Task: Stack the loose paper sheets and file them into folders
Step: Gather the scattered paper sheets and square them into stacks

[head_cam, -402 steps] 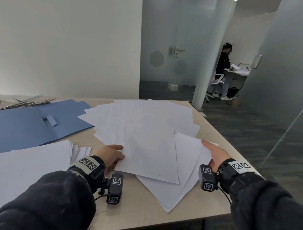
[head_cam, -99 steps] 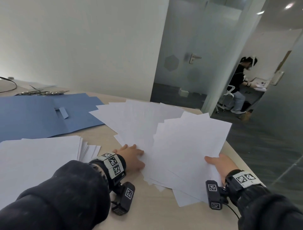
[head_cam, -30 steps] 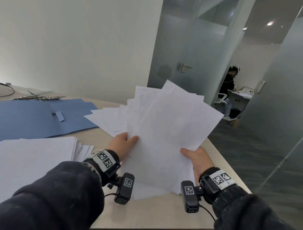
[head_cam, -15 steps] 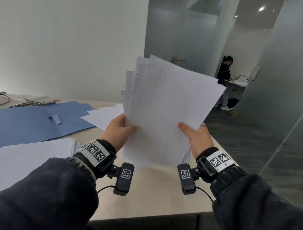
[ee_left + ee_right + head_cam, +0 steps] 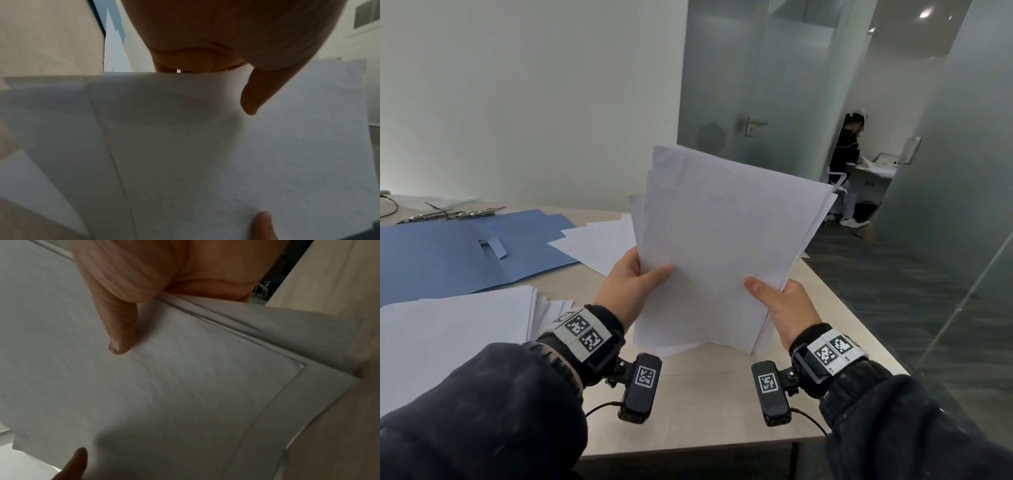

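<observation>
Both hands hold one bundle of white paper sheets (image 5: pixel 715 246) upright above the near edge of the desk (image 5: pixel 705 404), its lower edge hovering just over the surface or brushing it; which one cannot be told. The left hand (image 5: pixel 628 291) grips the bundle's left edge at about 9 o'clock, thumb laid across the front page and the other fingers hidden behind. The right hand (image 5: pixel 784 308) grips the lower right edge at about 4 o'clock, likewise with its thumb on the front and the fingers behind the sheets. So each hand's fingers are clamped on the paper, thumb on one face and the rest on the other.

In the left wrist view the thumb of the left hand (image 5: pixel 255 91) presses the front page, and the tip of the other thumb shows at 6 o'clock. In the right wrist view the right hand (image 5: pixel 121 331) presses its thumb on the page, and the stepped edges of several sheets run along the right side, not yet flush.

The bundle leans toward 1 o'clock, with a few pages jutting out at its upper left.

On the desk, a blue folder (image 5: pixel 465 253) lies open at 10 o'clock, loose sheets (image 5: pixel 599 243) lie behind the left hand, and a stacked pile (image 5: pixel 448 342) lies at 8 o'clock.
</observation>
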Demonstrator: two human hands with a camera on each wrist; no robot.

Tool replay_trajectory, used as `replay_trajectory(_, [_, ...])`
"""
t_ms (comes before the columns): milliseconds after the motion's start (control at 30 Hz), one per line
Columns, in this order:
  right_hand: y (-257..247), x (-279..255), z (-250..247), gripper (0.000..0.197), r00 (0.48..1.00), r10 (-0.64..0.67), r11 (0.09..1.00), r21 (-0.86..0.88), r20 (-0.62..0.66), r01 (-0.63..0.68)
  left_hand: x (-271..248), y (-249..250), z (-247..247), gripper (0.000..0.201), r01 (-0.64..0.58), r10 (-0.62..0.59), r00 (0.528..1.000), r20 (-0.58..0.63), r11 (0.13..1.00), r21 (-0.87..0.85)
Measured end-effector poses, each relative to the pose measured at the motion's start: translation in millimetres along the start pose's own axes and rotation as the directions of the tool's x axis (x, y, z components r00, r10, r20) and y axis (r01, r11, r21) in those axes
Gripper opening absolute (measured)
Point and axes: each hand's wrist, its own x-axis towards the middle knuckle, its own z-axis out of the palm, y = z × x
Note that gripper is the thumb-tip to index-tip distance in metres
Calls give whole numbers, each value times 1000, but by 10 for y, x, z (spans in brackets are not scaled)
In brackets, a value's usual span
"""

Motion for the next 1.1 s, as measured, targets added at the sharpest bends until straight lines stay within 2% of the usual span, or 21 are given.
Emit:
replay_trajectory(133, [-21, 21, 59, 24, 1000, -12, 1000, 0, -27, 12, -5, -29, 60, 39, 4, -3, 1000, -18, 999, 45])
replay_trajectory(267, [-65, 63, 68, 53, 999, -18, 1000, 24, -34, 18, 32, 55, 39, 47, -33, 33, 999, 8, 998, 55])
replay_trajectory(300, [-58, 59, 54, 54, 1000, -19, 999, 28, -24, 20, 29, 55, 24, 49, -46, 45, 999, 12, 997, 57])
replay_trajectory(500, [-34, 6, 44, 37, 998, -59, 997, 56, 17, 58, -20, 57, 5, 60, -74, 70, 997, 43, 993, 88])
replay_trajectory(667, [-194, 101, 97, 37, 993, -118, 992, 39, 5, 118, 111, 233, 24, 69, -143, 137, 989, 57, 980, 137])
replay_trajectory(767, [-127, 104, 62, 41, 997, -73, 997, 29, -20, 73, 92, 161, 19, 64, -84, 77, 996, 51, 984, 154])
replay_trajectory(967, [134, -53, 0, 35, 999, 34, 999, -12, -20, -34, -57, -144, 47, 40, 72, -81, 995, 64, 988, 137])
replay_trajectory(1100, [176, -94, -15, 38, 999, 42, 998, -37, -11, -43, -99, -129, 66, 51, 46, -52, 997, 63, 994, 97])
